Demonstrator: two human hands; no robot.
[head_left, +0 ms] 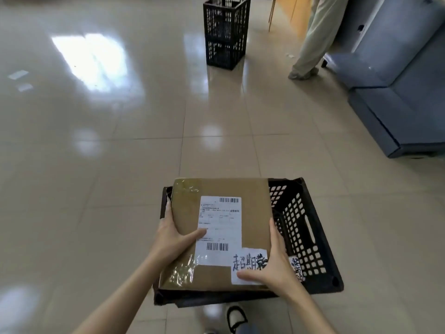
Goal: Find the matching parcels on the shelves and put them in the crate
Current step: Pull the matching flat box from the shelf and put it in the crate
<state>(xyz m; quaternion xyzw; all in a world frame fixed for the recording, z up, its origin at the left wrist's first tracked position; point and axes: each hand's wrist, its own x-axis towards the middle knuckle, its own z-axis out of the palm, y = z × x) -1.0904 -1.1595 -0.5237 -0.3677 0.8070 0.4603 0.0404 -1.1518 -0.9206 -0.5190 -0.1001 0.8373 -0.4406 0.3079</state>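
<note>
Head view: we see both hands holding 1 flat brown parcel over the black crate on the tiled floor; the left hand grasps its left edge, thumb on the white shipping label; the right hand clasps the right edge, thumb on a handwritten sticker; what lies inside the crate we cannot tell; 2 stacked black crates stand well apart, beside another person's legs.
</note>
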